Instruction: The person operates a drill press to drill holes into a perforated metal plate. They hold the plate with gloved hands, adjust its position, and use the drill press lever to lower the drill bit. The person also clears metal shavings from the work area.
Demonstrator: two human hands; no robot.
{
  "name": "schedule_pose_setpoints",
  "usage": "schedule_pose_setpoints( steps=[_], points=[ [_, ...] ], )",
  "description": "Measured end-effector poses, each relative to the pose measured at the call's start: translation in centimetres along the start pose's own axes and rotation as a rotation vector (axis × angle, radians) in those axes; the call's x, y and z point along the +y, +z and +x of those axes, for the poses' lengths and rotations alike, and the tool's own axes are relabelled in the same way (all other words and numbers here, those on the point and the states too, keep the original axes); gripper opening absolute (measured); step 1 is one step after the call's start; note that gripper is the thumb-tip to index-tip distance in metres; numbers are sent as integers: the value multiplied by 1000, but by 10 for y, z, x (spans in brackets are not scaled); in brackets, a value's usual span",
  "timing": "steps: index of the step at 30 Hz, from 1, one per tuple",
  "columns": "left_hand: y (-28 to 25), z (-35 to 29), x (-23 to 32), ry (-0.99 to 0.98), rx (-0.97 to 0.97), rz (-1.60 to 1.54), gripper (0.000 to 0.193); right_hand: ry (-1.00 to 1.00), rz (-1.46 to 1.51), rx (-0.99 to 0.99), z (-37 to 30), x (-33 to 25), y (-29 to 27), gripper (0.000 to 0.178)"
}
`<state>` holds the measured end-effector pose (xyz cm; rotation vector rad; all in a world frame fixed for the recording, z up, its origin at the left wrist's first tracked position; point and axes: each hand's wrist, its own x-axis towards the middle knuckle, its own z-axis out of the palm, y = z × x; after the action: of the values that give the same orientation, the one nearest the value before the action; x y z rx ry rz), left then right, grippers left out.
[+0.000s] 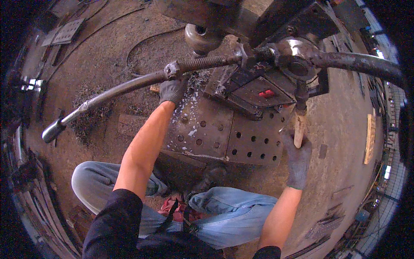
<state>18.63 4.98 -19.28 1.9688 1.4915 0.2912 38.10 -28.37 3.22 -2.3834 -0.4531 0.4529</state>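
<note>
My left hand [173, 90], in a grey glove, reaches under a long bent metal lever [125, 88]. Its fingers are hidden below the lever's collar, close to metal shavings [196, 84]. My right hand [298, 157], also in a grey glove, is at the lower end of a light wooden handle [299, 127], which hangs from a metal joint on the machine [297, 58]. The handle's tip overlaps the glove, and the fingers are partly hidden behind it. Between my hands is a dark metal block [263, 93] with a small red object [266, 93] on it.
A steel plate with rows of holes [215, 140] lies in front of my knees, spattered with white liquid. A heap of shavings [92, 114] is at left. Another curved bar [362, 64] extends right. Metal strips [39, 203] and a wooden board [369, 138] lie farther out.
</note>
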Motion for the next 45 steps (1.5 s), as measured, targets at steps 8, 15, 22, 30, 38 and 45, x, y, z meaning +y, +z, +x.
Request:
schedule_pose_setpoints(
  steps=[8, 15, 22, 30, 38, 45],
  points=[
    [7, -7, -4, 311, 162, 85, 38, -34, 6, -15, -4, -10, -1, 31],
    [-2, -7, 12, 263, 35, 184, 39, 6, -6, -13, 0, 3, -4, 29],
    [17, 25, -30, 322, 35, 153, 37, -22, -21, 0, 0, -1, -1, 29],
    [-13, 37, -16, 220, -200, 193, 39, -6, -30, 22, -4, -2, -3, 28],
    [-20, 21, -5, 267, -158, 204, 42, -48, 37, 42, 3, 10, 4, 29],
    [-23, 20, 1, 355, -207, 254, 45, -38, -40, 59, 5, 10, 3, 29]
  ],
)
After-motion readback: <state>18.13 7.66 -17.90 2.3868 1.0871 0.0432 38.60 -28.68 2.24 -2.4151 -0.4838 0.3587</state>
